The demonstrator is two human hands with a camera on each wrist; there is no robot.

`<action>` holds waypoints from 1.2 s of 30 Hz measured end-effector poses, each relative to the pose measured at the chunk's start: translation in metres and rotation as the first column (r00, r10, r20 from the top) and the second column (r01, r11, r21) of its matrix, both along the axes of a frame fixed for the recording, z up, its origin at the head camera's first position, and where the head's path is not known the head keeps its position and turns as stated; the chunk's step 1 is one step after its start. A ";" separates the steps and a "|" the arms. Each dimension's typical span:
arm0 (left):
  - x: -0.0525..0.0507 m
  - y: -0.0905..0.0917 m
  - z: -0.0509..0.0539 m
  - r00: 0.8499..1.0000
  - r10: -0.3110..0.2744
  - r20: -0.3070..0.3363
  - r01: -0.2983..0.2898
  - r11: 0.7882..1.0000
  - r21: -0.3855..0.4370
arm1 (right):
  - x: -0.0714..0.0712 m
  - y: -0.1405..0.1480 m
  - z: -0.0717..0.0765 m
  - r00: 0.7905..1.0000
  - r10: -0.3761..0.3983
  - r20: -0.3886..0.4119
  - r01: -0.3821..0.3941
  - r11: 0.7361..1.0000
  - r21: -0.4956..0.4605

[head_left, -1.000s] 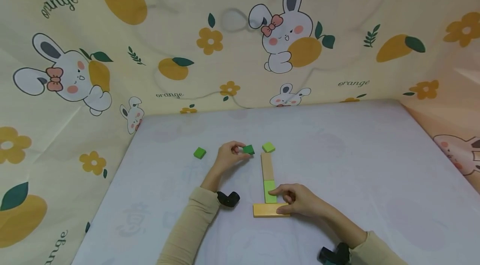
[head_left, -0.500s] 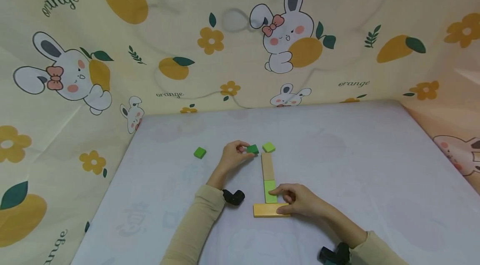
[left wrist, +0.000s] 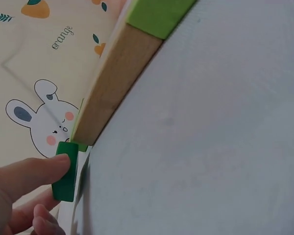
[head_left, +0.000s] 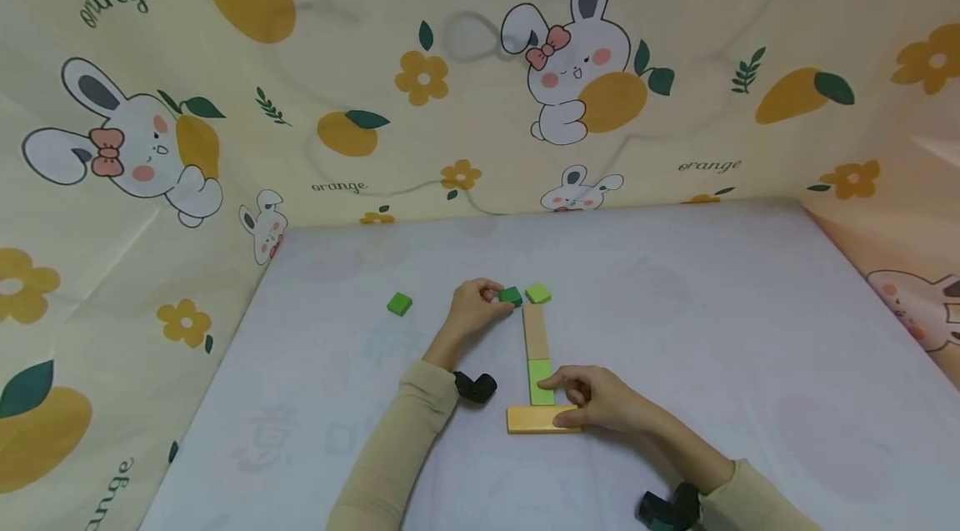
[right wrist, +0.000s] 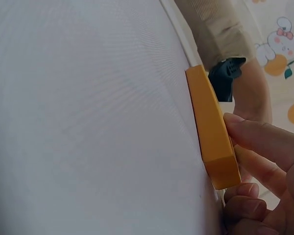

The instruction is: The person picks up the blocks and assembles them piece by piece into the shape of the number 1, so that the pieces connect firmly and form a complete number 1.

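Note:
My left hand (head_left: 477, 308) pinches a dark green block (head_left: 511, 295) between thumb and fingers, just left of a light green block (head_left: 537, 293). That block lies by the far end of a plain wooden block (head_left: 536, 331), which continues towards me into another light green block (head_left: 541, 381). Crosswise at the near end lies a yellow-orange block (head_left: 531, 420). The thumb of my right hand (head_left: 611, 402) rests on this yellow-orange block while its index finger touches the nearer light green block. In the left wrist view the dark green block (left wrist: 64, 171) partly overlaps the light green end.
Farther left on the white tabletop (head_left: 675, 306) lies a green block (head_left: 400, 304). A printed cloth (head_left: 465, 81) with rabbits and oranges hangs behind and at the sides. Black devices are worn at both wrists.
My left hand has moved right and slightly away from me with the dark green block, closer to the far light green one. My right hand stays in place.

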State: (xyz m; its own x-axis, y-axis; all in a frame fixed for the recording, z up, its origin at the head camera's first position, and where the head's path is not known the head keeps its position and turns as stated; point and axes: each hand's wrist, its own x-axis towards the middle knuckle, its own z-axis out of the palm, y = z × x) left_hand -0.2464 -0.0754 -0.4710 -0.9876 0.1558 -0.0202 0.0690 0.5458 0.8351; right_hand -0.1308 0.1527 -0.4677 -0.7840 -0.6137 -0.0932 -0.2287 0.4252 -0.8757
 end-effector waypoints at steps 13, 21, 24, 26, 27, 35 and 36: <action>-0.002 0.006 0.002 0.999 -0.024 0.035 0.026 0.999 -0.036 | 0.001 -0.001 0.000 1.000 -0.007 0.003 0.007 1.000 -0.009; -0.004 0.006 -0.002 0.999 -0.013 0.045 0.014 1.000 -0.016 | 0.001 0.000 -0.001 1.000 -0.002 0.000 0.002 1.000 -0.010; -0.005 0.007 -0.002 0.999 -0.021 0.031 0.022 1.000 -0.021 | 0.001 0.001 -0.003 1.000 -0.007 0.002 0.007 1.000 -0.001; -0.005 0.007 -0.001 0.999 -0.027 0.027 0.027 0.999 -0.024 | 0.000 0.001 -0.004 1.000 -0.010 0.003 0.010 1.000 0.003; -0.005 0.007 -0.001 0.999 -0.028 0.028 0.029 0.999 -0.027 | 0.000 0.001 -0.004 1.000 -0.011 0.005 0.011 1.000 0.005; -0.004 0.009 -0.001 0.999 -0.032 0.038 0.034 0.998 -0.049 | 0.002 0.000 -0.003 1.000 -0.015 0.001 0.015 1.000 0.011; -0.004 0.009 0.000 0.999 -0.033 0.035 0.035 0.998 -0.050 | 0.002 0.000 -0.003 1.000 -0.018 -0.002 0.018 1.000 0.012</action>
State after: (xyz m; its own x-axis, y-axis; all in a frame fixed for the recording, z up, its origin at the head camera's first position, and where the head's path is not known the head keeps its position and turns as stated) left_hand -0.2505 -0.0662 -0.4712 -0.9803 0.1871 -0.0628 0.0599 0.5852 0.8086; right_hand -0.1285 0.1530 -0.4704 -0.7950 -0.5984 -0.0995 -0.2222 0.4399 -0.8701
